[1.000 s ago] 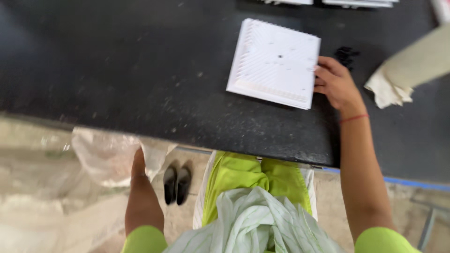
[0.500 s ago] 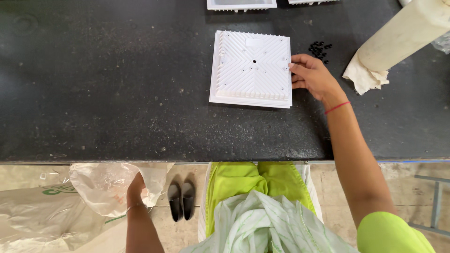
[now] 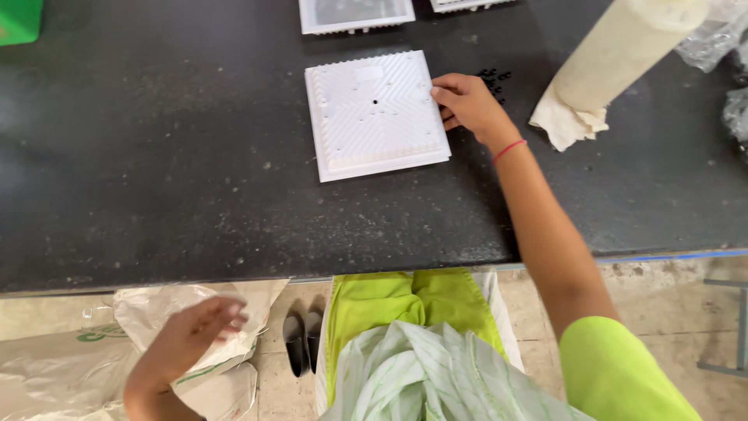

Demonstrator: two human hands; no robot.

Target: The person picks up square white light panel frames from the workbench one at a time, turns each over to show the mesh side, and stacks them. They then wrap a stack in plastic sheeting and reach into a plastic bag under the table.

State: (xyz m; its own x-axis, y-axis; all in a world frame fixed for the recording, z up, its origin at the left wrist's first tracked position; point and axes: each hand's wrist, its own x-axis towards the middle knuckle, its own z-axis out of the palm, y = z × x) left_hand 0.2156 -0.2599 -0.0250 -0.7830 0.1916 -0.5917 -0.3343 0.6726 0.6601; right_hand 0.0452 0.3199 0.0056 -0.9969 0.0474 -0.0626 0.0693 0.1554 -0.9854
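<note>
Head view, looking down: your right hand point(image 3: 467, 105) rests at the right edge of the square white ribbed plastic panel point(image 3: 375, 114), fingertips curled onto its rim, touching rather than gripping. Since a second ago the panel has swung from a skewed angle to lie nearly square with the edge of the dark speckled bench point(image 3: 195, 195), flat on the bench, well back from the near edge; looks like you've settled it into place. Your left hand point(image 3: 195, 331) has come up below the bench, fingers spread wide and holding nothing, over the crumpled clear plastic bags point(image 3: 148, 312) on the floor. Panel surface: raised chevron ridges, a small dark hole at centre, a stepped border. Just beside your right hand, a scatter of small black parts point(image 3: 494, 79). Further right, a cream roll of cloth point(image 3: 615, 58) lies slantwise. Two more white panels point(image 3: 354, 14) sit at the far edge.
</note>
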